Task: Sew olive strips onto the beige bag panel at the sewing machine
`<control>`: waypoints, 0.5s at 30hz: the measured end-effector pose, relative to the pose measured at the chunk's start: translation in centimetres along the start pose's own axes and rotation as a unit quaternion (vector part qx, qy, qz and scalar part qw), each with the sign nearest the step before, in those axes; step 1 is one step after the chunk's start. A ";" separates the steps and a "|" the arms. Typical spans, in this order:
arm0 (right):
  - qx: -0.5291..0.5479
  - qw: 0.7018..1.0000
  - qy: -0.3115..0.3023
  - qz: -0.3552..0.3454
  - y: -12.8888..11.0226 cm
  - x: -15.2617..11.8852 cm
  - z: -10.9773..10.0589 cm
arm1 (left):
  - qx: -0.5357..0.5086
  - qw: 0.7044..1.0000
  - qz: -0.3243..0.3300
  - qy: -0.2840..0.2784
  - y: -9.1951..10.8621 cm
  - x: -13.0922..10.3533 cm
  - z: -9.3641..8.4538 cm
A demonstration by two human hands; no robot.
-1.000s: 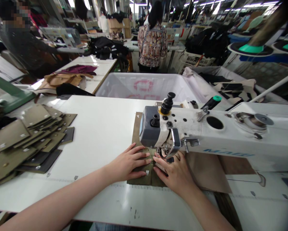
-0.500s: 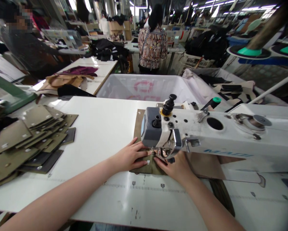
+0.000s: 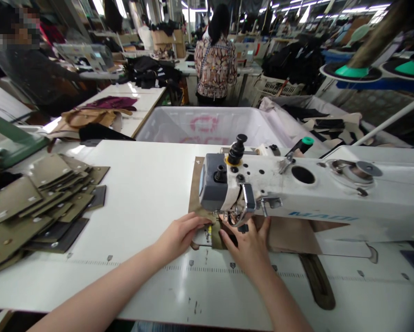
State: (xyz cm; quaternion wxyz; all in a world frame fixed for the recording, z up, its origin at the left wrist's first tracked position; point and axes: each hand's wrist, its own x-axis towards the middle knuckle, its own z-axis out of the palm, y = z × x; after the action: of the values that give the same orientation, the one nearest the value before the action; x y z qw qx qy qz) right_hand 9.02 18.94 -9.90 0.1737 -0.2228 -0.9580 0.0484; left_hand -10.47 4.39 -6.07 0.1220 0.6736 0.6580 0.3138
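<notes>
A sewing machine (image 3: 283,189) reaches in from the right, its head above olive fabric (image 3: 196,189) on the white table. Left of the needle area, my left hand (image 3: 179,233) has its fingers pressed together on the fabric's edge, thumb beneath. My right hand (image 3: 250,244) lies to the right of the needle with fingers spread, its thumb touching a narrow olive piece (image 3: 218,236). The machine head hides some of my right fingertips. A dark olive strap (image 3: 319,286) hangs over the table at the right.
Stacked olive pieces with metal snaps (image 3: 48,198) lie at the left. Behind the table stand a white bin (image 3: 241,124) and a bin of fabric scraps (image 3: 331,120). A person (image 3: 214,60) stands further back; another person (image 3: 37,69) sits at the upper left.
My left hand has drawn back a little and its spread fingers have come together. The fabric near the needle has shifted, baring a metal plate. My right fingers are more visible; the strap shows more.
</notes>
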 end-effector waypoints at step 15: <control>0.006 0.998 -0.027 0.062 -1.3 0.1 -0.3 | 0.098 0.978 0.166 -0.078 0.3 -0.8 1.1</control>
State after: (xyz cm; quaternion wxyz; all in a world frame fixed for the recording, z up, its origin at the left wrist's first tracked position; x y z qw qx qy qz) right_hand 8.51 17.85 -9.36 0.1460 -0.2791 -0.9465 0.0705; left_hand -9.51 3.84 -6.92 0.0527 0.8044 0.5534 0.2096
